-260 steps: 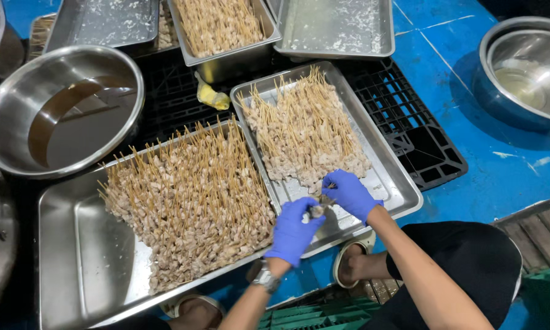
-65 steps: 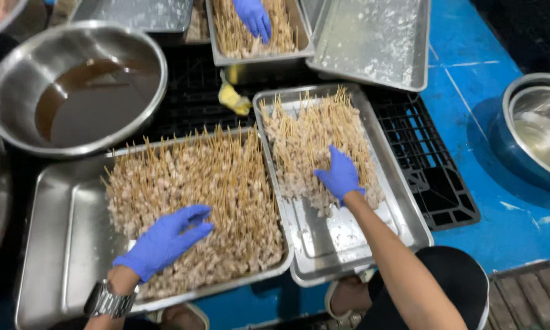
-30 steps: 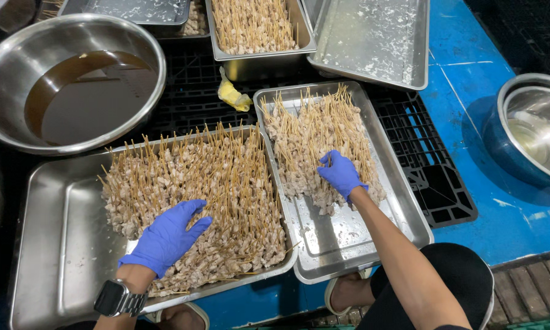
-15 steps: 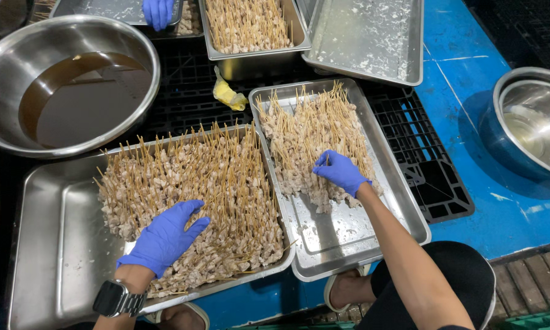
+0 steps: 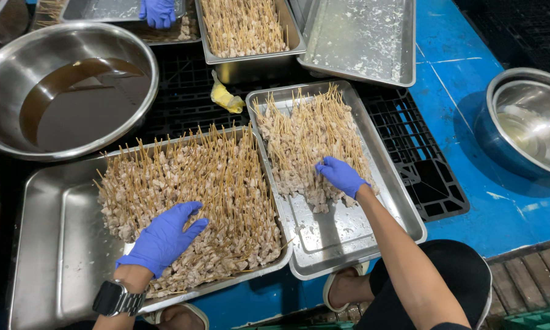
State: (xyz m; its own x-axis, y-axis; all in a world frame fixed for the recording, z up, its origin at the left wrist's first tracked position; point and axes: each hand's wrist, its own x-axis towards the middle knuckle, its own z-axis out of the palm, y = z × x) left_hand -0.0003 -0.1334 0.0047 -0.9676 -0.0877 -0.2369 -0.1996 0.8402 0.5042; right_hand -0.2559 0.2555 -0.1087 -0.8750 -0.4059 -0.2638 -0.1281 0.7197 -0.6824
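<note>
My left hand [image 5: 164,236], in a blue glove with a black watch at the wrist, lies flat with fingers spread on the heap of meat skewers [image 5: 189,195] in the big steel tray [image 5: 49,244] at the left. My right hand [image 5: 341,176], also gloved in blue, rests on the skewers [image 5: 308,140] piled in the smaller steel tray [image 5: 348,235] on the right, fingers curled onto the near edge of the pile. Whether it pinches a skewer I cannot tell.
A large steel bowl [image 5: 18,73] with brown liquid sits at the back left. Another person's blue-gloved hand [image 5: 157,11] works at a far tray. A skewer tray [image 5: 244,27], a bare tray [image 5: 360,36], a yellow cloth [image 5: 226,98] and a steel bowl [image 5: 525,122] lie around.
My right hand has slid slightly down and left along the right tray's skewers. My left hand stays flat on the left pile. The other person's hand has come back into view at the far tray.
</note>
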